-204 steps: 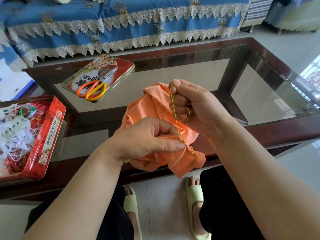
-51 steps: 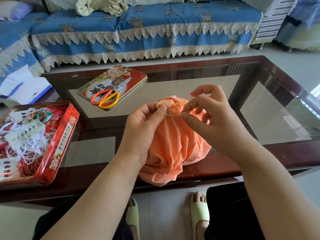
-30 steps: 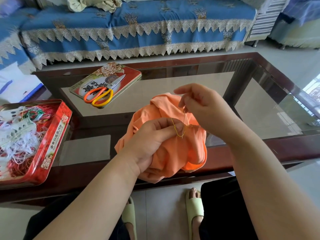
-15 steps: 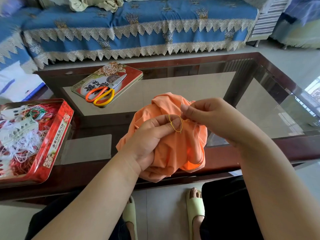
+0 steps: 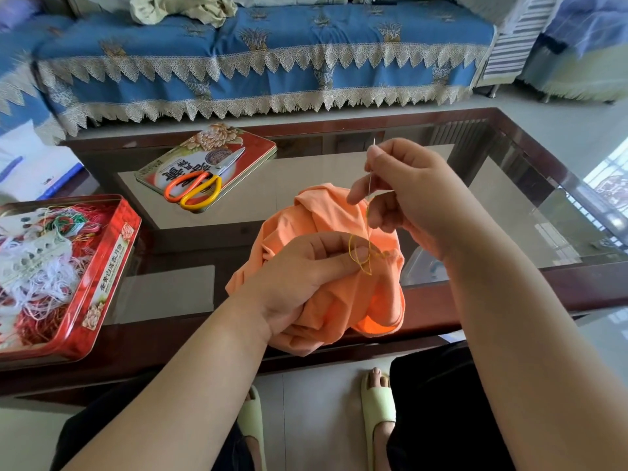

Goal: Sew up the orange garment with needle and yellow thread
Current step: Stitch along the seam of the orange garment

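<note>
The orange garment [image 5: 343, 294] is bunched up over the near edge of the glass coffee table. My left hand [image 5: 302, 270] grips its folds, the thumb pressing the cloth beside the seam. My right hand [image 5: 404, 195] is raised above the garment and pinches the needle [image 5: 371, 164], whose tip sticks up past my fingers. Yellow thread [image 5: 362, 253] runs down from the needle and forms a loose loop at the seam by my left thumb.
Orange-and-yellow scissors [image 5: 200, 185] lie on a red tin lid [image 5: 244, 144] at the table's centre left. An open red tin [image 5: 98, 283] full of tangled threads sits at the left. A blue lace-trimmed sofa [image 5: 258, 56] stands behind the table [image 5: 509, 130].
My right hand has lifted up and away from the seam, drawing the needle and yellow thread upward. The loop at the seam has tightened. My left hand keeps its grip on the garment.
</note>
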